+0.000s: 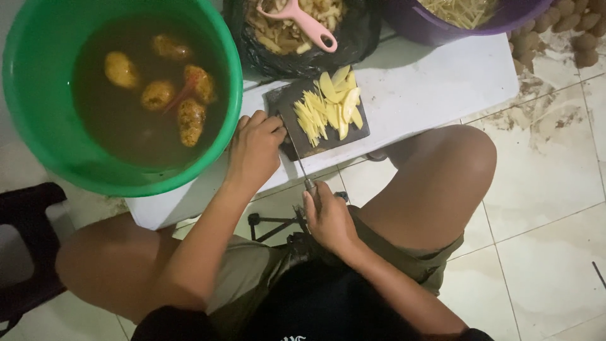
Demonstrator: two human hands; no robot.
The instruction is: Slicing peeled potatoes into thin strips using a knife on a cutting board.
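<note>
Many pale yellow potato sticks (314, 117), dark board (297, 126)

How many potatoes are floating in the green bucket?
4 potatoes in the green bucket: one at left, one at top, one in the middle, one lower right. A reddish piece sits by them; murky water may hide more.

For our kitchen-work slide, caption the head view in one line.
Seated person's right hand holds a knife by potato strips on a dark board; left hand steadies it.

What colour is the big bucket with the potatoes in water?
The bucket is bright green, seen in the head view, with brownish water and potatoes inside.
</note>
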